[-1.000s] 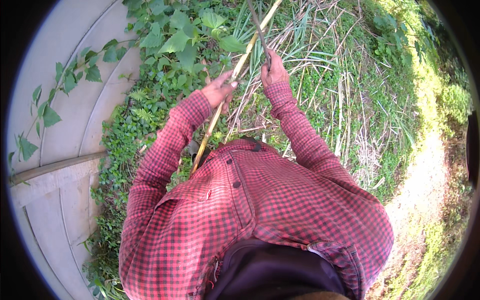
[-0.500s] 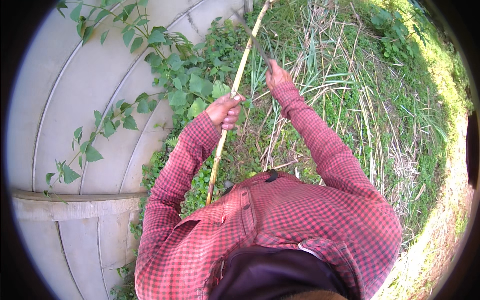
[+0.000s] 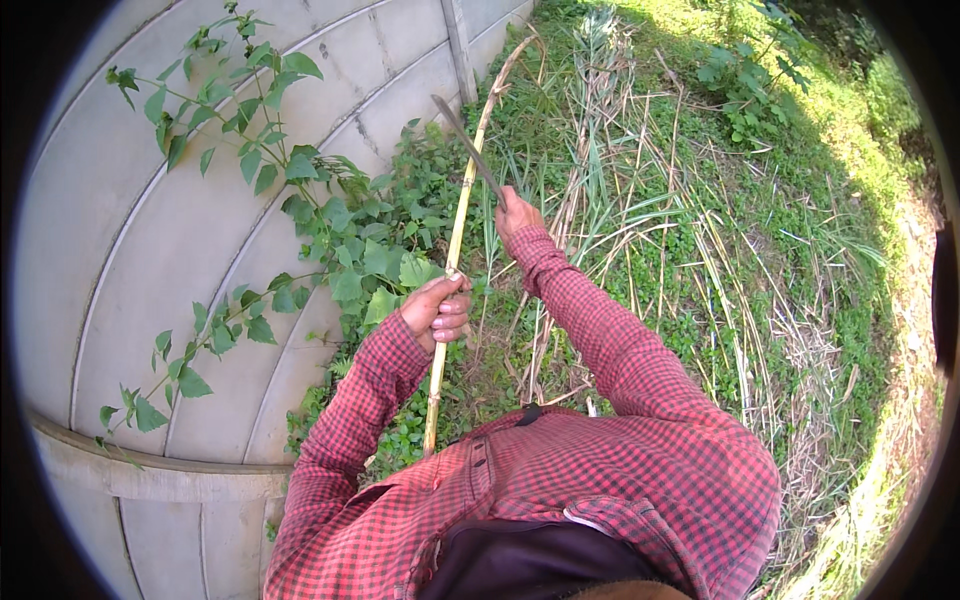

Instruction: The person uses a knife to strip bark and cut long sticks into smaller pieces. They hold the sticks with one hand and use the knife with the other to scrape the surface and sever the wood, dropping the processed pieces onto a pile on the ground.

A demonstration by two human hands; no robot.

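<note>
My left hand is closed around a long pale-yellow cane stalk, which looks like sugarcane. Knotted joints mark the stalk; its upper end bends and splits into dry strips, and its lower end disappears behind my shirt front. In my right hand, the fingers are wrapped round the handle of a dark-bladed machete. The blade crosses the stalk well above my left hand, pointing up and to the left. Whether its edge touches the stalk I cannot tell. The handle is mostly hidden in my grip.
A grey panel wall with a ledge runs along the left. A leafy vine climbs over it, close beside my left hand. Cut dry stalks and long leaves lie over the green ground on the right. A bush grows farther off.
My right hand and the machete have come lower and leftward, nearer the stalk. My left hand still grips the stalk. The whole view has shifted, showing more of the stalk's upper end.
</note>
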